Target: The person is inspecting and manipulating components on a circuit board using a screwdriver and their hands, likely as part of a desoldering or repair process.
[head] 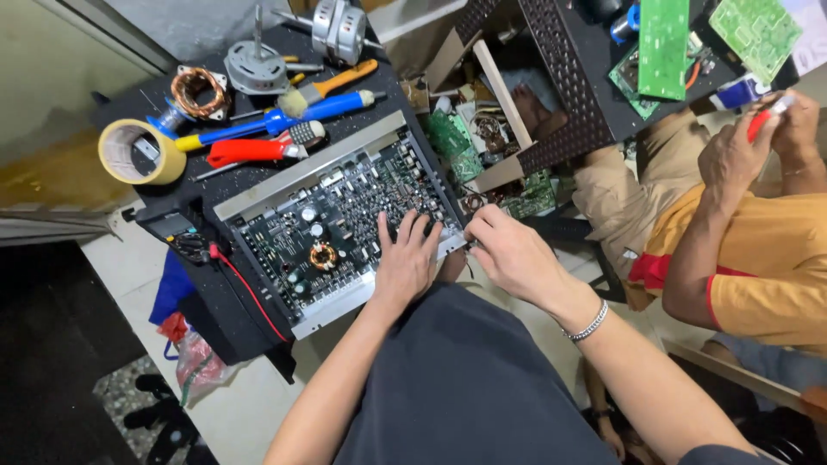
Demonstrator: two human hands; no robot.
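Note:
An opened electronic unit (336, 226) with a dark circuit board in a silver metal frame lies on a black workbench (220, 301). My left hand (405, 258) rests flat on the board's near right corner, fingers spread, holding nothing. My right hand (508, 250) is at the frame's right edge with its fingers pinched together there; whether something small is between them I cannot tell. A silver bracelet (587, 325) is on my right wrist.
Behind the unit lie a roll of tape (139, 152), a copper coil (198, 89), two small motors (255, 65), blue and orange screwdrivers (284, 120) and a red-handled tool (250, 151). A multimeter (185, 237) with red lead sits left. Another person (758, 232) in yellow works at right.

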